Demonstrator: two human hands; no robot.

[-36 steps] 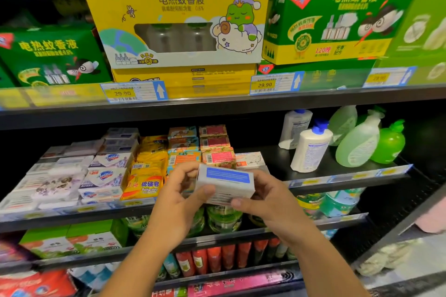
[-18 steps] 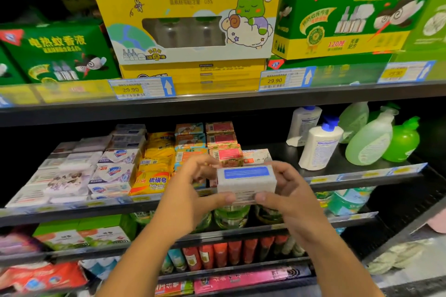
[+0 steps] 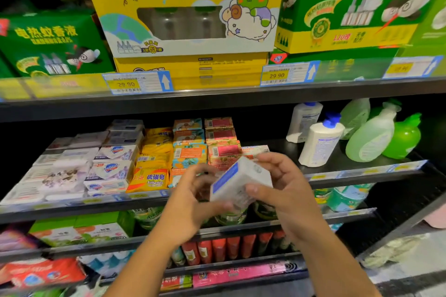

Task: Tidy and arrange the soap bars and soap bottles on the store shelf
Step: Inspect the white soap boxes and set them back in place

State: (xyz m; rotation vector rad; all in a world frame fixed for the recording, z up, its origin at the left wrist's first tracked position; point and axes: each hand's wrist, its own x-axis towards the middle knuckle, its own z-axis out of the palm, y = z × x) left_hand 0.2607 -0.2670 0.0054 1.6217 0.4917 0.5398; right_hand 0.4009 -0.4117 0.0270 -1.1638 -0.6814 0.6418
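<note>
Left hand (image 3: 190, 202) and right hand (image 3: 289, 190) grasp a tilted soap box (image 3: 237, 184). Recommend levelling it before shelving at 12 o'clock.

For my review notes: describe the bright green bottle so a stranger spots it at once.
Find the shelf under the big yellow box. At its right end stand soap bottles; the bright green bottle is rightmost. Only it is squat and vivid green; its neighbours are pale green or white.
</note>
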